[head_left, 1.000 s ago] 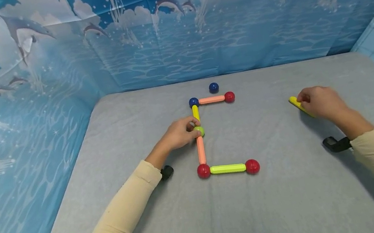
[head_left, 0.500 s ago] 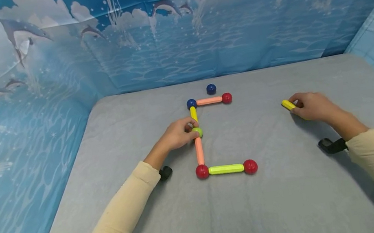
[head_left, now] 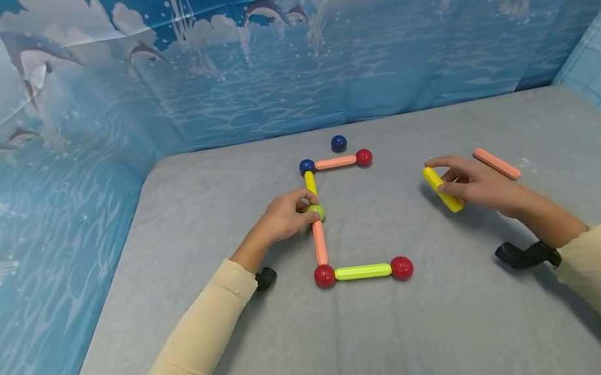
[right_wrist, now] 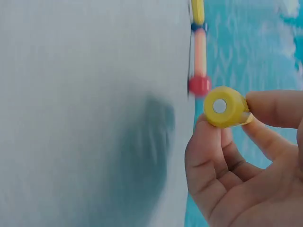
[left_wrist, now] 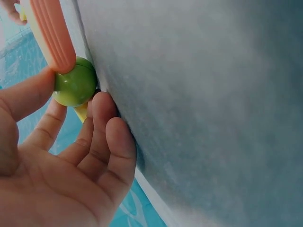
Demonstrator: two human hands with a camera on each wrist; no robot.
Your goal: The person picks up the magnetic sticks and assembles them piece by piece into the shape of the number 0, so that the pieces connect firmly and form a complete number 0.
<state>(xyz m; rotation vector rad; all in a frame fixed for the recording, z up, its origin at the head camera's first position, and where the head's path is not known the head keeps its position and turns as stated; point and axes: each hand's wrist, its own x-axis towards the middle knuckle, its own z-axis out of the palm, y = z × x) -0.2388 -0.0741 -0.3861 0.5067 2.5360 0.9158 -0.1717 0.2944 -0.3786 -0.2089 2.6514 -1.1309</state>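
My left hand pinches a green ball between thumb and fingers. That ball joins a yellow magnetic rod on its far side to an orange rod on its near side. In my right hand is a loose yellow magnetic rod, gripped by thumb and fingers above the table. The right wrist view shows the round metal tip of that yellow rod. Around the left hand, the linked shape runs from a blue ball to a red ball.
An orange rod reaches a far red ball. Nearer, a yellow-green rod ends at another red ball. A loose blue ball and a loose orange rod lie on the grey-covered table. A dolphin-print curtain hangs behind.
My right hand has moved left with the yellow rod, which now points more toward me. The loose orange rod has come into sight behind that hand. My left hand stays on the green ball.
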